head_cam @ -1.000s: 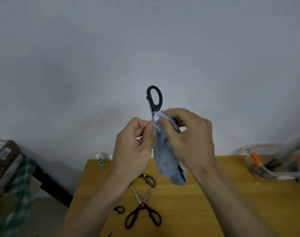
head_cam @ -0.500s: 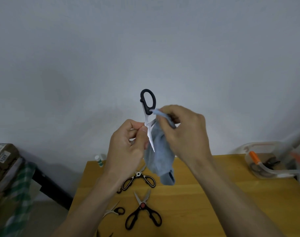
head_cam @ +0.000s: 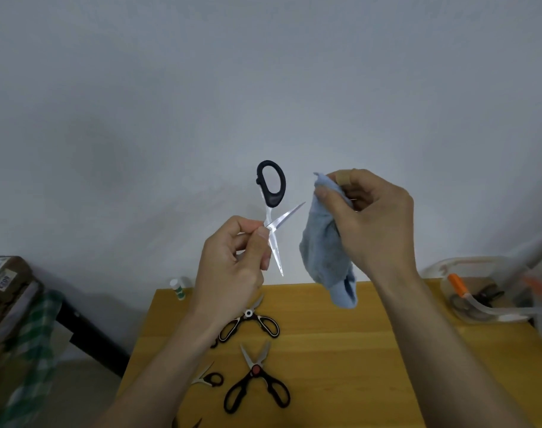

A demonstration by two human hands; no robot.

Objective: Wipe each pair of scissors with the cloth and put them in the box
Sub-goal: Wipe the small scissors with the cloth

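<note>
Head view: left hand (head_cam: 232, 261) pinches open scissors (head_cam: 272, 211) beside cloth (head_cam: 328, 257)

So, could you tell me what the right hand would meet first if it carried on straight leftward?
Probably the black-handled scissors that the left hand pinches; depth is unclear.

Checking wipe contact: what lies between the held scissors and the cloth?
Nothing: in the head view, only bare wall shows between the open scissors in the left hand and the cloth in the right hand.
</note>
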